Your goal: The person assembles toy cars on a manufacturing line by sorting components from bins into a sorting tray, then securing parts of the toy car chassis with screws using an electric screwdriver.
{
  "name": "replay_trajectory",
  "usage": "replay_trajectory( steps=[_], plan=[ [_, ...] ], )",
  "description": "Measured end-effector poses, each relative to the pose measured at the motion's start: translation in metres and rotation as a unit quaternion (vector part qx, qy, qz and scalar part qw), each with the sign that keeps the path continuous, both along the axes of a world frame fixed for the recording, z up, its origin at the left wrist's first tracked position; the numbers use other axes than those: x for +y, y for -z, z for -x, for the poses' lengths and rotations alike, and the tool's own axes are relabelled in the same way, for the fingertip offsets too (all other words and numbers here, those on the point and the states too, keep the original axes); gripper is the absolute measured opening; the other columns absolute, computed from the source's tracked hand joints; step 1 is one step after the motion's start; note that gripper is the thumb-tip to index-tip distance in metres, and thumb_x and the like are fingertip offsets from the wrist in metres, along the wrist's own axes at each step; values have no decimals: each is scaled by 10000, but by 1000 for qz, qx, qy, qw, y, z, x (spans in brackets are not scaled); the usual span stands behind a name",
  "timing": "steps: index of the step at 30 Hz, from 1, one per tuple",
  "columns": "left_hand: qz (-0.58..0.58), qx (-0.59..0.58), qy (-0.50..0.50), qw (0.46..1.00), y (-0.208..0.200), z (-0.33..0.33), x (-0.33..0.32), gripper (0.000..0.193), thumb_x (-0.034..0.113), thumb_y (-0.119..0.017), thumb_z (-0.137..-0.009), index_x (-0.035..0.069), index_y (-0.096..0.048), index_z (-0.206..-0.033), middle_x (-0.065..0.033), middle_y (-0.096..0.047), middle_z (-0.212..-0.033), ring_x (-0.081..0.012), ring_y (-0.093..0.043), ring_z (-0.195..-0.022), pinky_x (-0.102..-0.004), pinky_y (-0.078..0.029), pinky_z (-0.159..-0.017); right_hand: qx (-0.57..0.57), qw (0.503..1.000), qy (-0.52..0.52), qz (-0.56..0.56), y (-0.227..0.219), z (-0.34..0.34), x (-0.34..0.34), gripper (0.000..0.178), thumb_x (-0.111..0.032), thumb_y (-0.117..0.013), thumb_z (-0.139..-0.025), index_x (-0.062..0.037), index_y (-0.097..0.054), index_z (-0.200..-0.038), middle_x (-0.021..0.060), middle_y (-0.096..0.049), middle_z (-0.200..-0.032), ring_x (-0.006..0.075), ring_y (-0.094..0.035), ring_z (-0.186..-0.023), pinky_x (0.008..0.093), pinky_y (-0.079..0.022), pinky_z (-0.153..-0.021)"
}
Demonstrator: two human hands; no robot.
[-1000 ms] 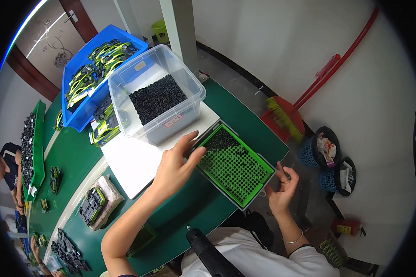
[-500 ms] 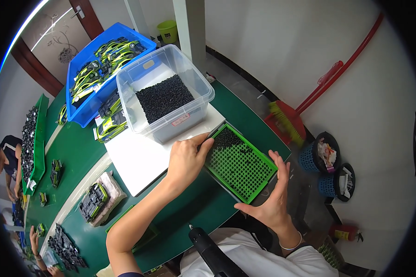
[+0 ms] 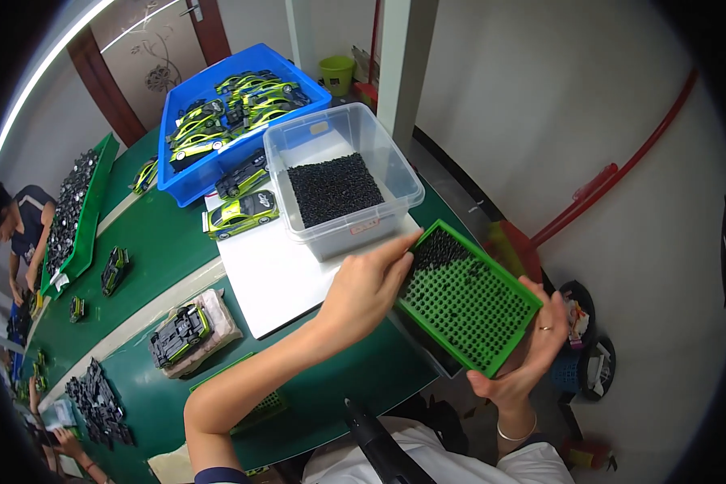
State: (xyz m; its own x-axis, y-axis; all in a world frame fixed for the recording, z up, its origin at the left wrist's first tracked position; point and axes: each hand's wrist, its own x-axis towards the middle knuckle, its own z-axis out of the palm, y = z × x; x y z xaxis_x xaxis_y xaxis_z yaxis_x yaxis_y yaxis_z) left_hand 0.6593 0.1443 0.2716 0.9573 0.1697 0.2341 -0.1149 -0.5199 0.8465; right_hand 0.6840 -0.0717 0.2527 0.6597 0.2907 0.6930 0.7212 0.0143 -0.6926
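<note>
Bright, even indoor light, sharp centre, fisheye bending and dark rim.

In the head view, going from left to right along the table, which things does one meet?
Green tray of black parts → upside-down toy car on a cloth → left hand → green perforated tray → right hand.

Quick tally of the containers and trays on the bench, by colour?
Blue bin of toy cars: 1
Clear tub of small black parts: 1
Green peg tray, held by left hand and right hand: 1
Long green tray at far left: 1
Total: 4
</note>
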Motion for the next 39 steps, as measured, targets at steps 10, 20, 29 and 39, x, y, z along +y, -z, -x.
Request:
replay_trajectory(
  steps=[10,20,29,39],
  plan=[
    [121,17,-112,986,-101,-17,116,331,187,-464,-919,-17,-538,-1168,-117,-632,-783,-160,-598,-453,-236,-499,-370,-39,980,-124,148,-68,-90,119,988,-353,-813,-576,-56,-267,-1344,205,-468,-1210,321,-465,-1144,409,-362,-974],
    [16,48,-193,980,-94,-31,179,371,215,-552,-862,-31,-557,-1139,-161,-652,-877,-192,-640,-520,-264,-548,-442,15,908,-228,352,-49,-137,222,1087,-329,-823,-567,-166,-138,-1394,260,-434,-1242,359,-456,-1172,428,-350,-1017],
    [-18,46,-188,981,-91,-42,173,331,217,-537,-859,-38,-610,-1058,-166,-658,-786,-214,-653,-536,-274,-551,-461,46,889,-253,380,-44,-139,222,1159,-397,-831,-531,-195,-100,-1408,261,-436,-1246,368,-444,-1185,490,-326,-1012],
    [-111,104,-259,954,-94,-68,189,293,257,-586,-800,-7,-673,-892,-130,-652,-648,-191,-652,-523,-279,-545,-483,133,869,-266,396,-53,-133,222,1096,-595,-693,-636,-152,-72,-1423,267,-513,-1150,330,-571,-1027,460,-376,-950]
  ],
)
